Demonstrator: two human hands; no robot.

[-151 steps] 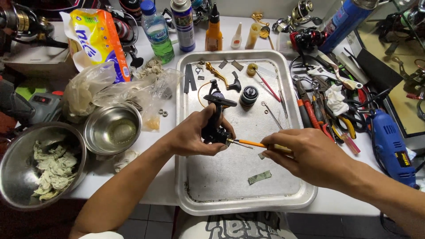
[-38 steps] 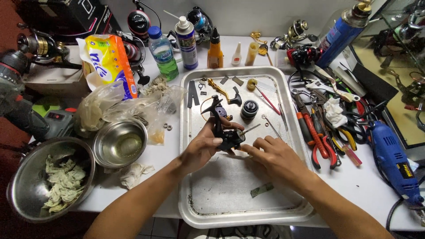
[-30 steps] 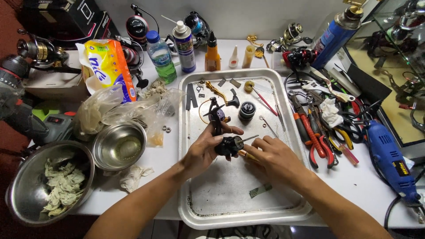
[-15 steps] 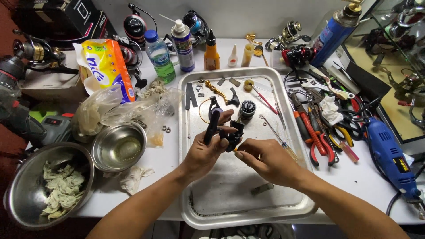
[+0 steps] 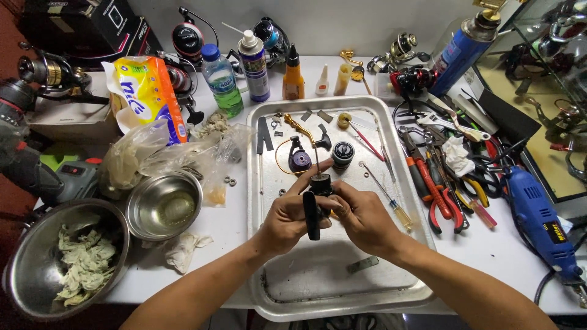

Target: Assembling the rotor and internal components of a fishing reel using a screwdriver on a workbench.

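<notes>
Where five seconds ago the right hand (image 5: 365, 217) worked an orange-handled tool at the black fishing reel body (image 5: 315, 198), that tool is now gone from its grip, and both hands close on the reel, so the work has passed from tool to fingers. Left hand (image 5: 286, 217) wraps its stem; both hold it raised above the metal tray (image 5: 260, 183) on the tabletop (image 5: 226, 226).

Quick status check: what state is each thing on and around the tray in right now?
Left hand: gripping the black reel body.
Right hand: fingers on the same reel body.
Metal tray: flat, holding loose parts.
Small steel bowl: upright, liquid inside.
Large steel bowl: holding crumpled wipes.
Green bottle: upright, capped.
</notes>
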